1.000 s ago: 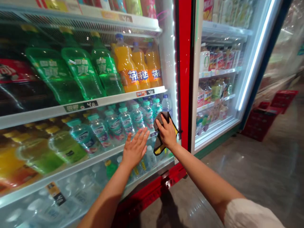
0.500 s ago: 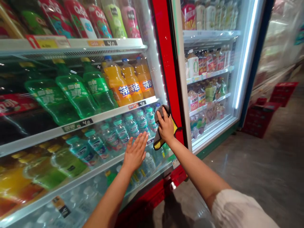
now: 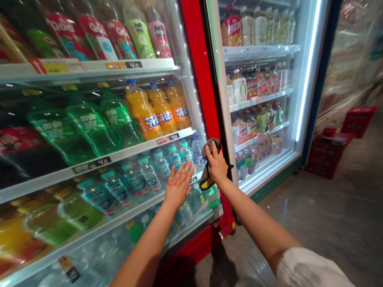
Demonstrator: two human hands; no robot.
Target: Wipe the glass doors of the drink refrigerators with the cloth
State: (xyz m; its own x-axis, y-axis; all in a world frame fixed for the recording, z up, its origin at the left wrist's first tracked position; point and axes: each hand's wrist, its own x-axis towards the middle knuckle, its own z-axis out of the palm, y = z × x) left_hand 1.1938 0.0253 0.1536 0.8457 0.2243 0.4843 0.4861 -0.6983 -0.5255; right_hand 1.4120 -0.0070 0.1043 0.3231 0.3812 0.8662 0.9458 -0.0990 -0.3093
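Observation:
My right hand presses a grey cleaning cloth with yellow and black edging against the right side of a drinks fridge's glass door, by its red frame. Its fingers are spread over the cloth, part of which is hidden beneath them. To its left, my left hand is open, palm toward the glass, with fingers stretched out and nothing in them. Whether it touches the glass I cannot tell. Behind the glass near both hands stand small teal-capped bottles.
Orange soda bottles and green soda bottles fill the shelf above. A second lit fridge with drinks stands to the right. Red boxes sit farther right on the grey floor.
My right hand and the cloth have shifted slightly right and down in view, closer to the red frame. My left hand has also moved a little right, its fingers more spread. The view has shifted too.

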